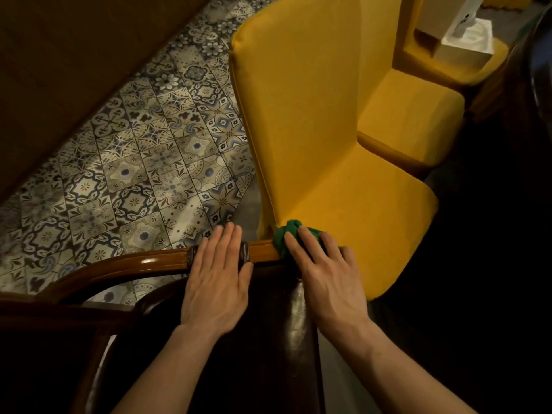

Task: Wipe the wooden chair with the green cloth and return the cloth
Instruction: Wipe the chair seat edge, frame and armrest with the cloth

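Head view: patterned tile floor (134, 162) behind, yellow upholstered chair (313, 115) just beside. Your left hand (218, 279) lies flat on top rail of wooden chair (161, 259), fingers straight, gripping nothing. Your right hand (322, 276) presses bunched green cloth (283, 236) onto rail's right end, fingers extended over it.

Glossy wood chair (161, 259) – matt cloth (283, 234).

Single head-worn wide-angle view, looking forward and steeply down over the wooden chair (167, 259), sitting close above the left hand (218, 282) and right hand (325, 279), taking in floor tiles (134, 162) at left, yellow chairs (313, 115) filling upper right.
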Motion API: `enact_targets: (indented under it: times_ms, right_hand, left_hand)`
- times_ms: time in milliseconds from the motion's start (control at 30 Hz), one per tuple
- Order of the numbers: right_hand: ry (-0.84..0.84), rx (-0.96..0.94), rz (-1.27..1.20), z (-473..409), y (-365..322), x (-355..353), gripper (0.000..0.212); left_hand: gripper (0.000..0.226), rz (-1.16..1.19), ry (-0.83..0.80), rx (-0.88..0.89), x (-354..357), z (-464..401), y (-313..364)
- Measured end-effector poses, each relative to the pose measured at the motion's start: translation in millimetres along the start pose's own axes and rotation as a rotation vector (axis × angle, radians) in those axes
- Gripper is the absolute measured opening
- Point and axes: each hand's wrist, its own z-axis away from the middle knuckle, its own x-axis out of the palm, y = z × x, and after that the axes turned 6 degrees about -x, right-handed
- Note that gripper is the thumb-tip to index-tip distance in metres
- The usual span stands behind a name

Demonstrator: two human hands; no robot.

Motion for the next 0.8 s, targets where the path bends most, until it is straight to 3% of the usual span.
enact_targets:
  times_ms: [200, 433, 667, 800]
  right_hand:
    - [-0.057, 0.089, -0.003, 10, 24, 3, 0.077]
    - [0.044, 0.176, -0.066, 9, 2, 8, 0.066]
    - [0.041, 0.088, -0.026, -5, -51, 0, 0.058]
    - [0.003, 0.069, -0.059, -13, -80, -2, 0.059]
  left_hand:
    - [0.067, 0.022, 0.001, 0.001, -1, 0, 3]
    - [0.068, 0.037, -0.023, 0.001, -2, -1, 2]
    - [0.072, 0.067, -0.060, 0.025, -3, -3, 0]
    - [0.087, 0.066, -0.150, 0.071, -6, -5, -9]
